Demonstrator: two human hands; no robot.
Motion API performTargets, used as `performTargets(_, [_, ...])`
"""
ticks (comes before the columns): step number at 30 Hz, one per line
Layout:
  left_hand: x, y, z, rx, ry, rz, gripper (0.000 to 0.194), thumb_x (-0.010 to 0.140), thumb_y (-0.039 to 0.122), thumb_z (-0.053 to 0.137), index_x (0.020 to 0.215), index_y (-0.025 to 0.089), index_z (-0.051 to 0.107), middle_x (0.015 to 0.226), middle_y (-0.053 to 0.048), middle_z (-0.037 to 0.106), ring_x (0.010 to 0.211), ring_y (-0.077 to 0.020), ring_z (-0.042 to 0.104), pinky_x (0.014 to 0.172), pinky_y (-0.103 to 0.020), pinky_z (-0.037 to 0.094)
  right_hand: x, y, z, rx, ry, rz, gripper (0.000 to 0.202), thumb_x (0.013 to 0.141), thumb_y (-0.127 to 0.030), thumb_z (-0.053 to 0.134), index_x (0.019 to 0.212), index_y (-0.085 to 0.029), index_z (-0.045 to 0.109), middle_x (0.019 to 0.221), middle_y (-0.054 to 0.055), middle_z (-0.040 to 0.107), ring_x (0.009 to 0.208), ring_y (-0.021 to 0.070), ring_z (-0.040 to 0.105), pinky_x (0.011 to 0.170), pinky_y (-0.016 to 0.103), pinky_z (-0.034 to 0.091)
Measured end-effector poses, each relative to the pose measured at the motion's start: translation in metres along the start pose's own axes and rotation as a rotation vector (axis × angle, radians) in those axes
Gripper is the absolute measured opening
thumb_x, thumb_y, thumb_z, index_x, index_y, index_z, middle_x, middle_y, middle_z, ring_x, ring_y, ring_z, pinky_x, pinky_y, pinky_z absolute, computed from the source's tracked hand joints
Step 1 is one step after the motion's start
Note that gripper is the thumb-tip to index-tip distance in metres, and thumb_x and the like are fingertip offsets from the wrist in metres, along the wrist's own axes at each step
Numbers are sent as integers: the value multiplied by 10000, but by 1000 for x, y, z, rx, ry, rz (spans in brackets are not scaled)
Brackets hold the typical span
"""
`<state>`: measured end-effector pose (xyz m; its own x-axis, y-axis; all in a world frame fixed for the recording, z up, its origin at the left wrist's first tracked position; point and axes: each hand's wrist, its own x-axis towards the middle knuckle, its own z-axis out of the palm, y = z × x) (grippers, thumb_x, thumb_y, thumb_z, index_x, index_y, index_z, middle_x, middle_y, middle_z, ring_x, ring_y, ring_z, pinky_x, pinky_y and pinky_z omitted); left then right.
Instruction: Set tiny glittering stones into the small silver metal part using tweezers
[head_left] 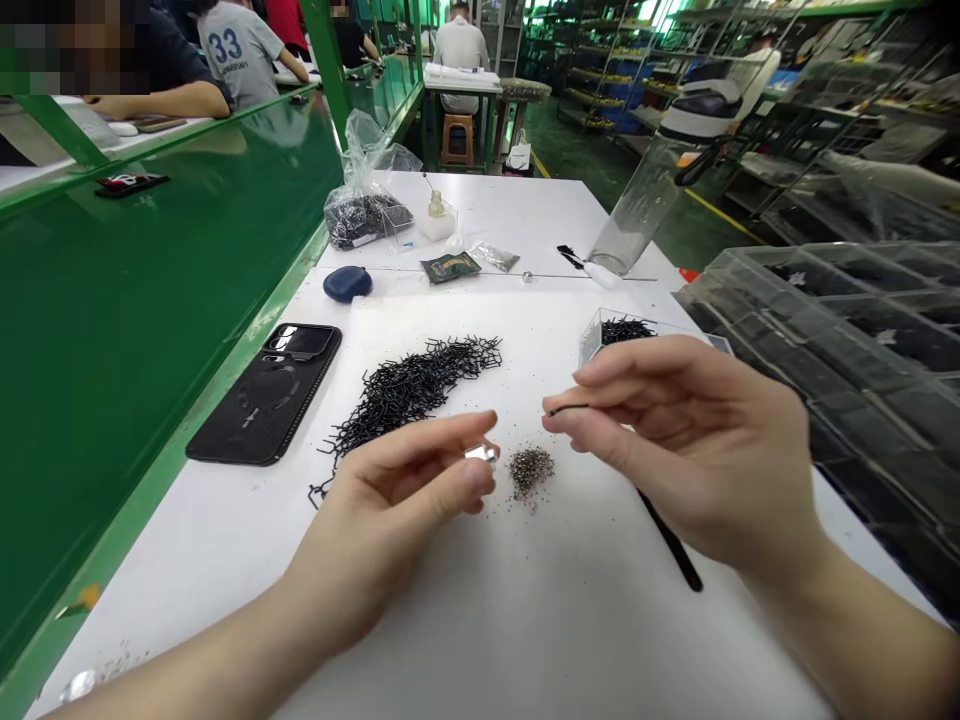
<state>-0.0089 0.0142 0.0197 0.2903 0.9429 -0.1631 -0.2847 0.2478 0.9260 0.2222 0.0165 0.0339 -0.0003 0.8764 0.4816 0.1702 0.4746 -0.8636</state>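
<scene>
Two bare hands are raised over a white table (510,640), well apart from the edges of its working surface and a short gap from each other. The left hand (390,490) pinches a small silvery piece (481,455) between thumb and fingers, with the index finger extended above it. The right hand (697,440) grips a thin black piece (571,409) between thumb and fingertips, its tip pointing toward the left hand.

Between and below them on the table lies a small scatter of brownish grains (530,468). Beyond the left hand spreads a long heap of bent black pieces (416,385), with a black phone (262,400) to its left and a dark blue rounded case (347,284) behind. A clear box (589,338) holding more black pieces is partly hidden behind the right hand. A black rod (675,548) shows under the right hand; whether the two touch, I cannot tell.

Toward the far side are a clear bag (364,160) with dark contents, a small glass bottle (436,205), a green packet (450,266) and a tall clear bottle (634,215), which appears tilted. Stacked compartment trays (832,300) fill the right side, and a green surface (187,300) runs along the left.
</scene>
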Motion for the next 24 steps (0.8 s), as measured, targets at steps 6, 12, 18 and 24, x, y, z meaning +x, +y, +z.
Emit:
performTargets(6, [-8, -2, 3, 528, -275, 426, 193, 945, 134, 938, 1018, 311, 962, 997, -34, 940, 882, -228, 825, 863, -343, 670, 14, 6, -10, 57, -103, 39, 205, 856, -112, 994, 909, -306, 952, 879, -12, 937, 803, 188, 910, 670, 216, 731])
performTargets(12, [-12, -15, 1, 927, -505, 679, 266, 987, 6, 730, 1060, 253, 799, 989, -12, 929, 852, -219, 774, 883, -374, 624, 13, 11, -10, 96, -188, 30, 254, 878, -83, 965, 943, -329, 966, 918, 1, 935, 853, 200, 894, 696, 261, 720])
performTargets(18, [-22, -22, -5, 991, -373, 714, 225, 1006, 135, 850, 1166, 285, 798, 1155, -10, 890, 1028, -263, 717, 916, -429, 521, 12, 11, -10, 79, -212, 19, 235, 894, -82, 946, 943, -312, 956, 916, -8, 919, 840, 163, 862, 705, 231, 688])
performTargets(24, [-26, -11, -4, 974, -198, 743, 665, 1047, 37, 698, 1651, 302, 615, 1311, -51, 736, 1176, -199, 713, 1047, -344, 602, 10, 10, -9, 59, -173, 36, 218, 888, -95, 949, 934, -308, 943, 913, -1, 914, 839, 189, 868, 687, 256, 705])
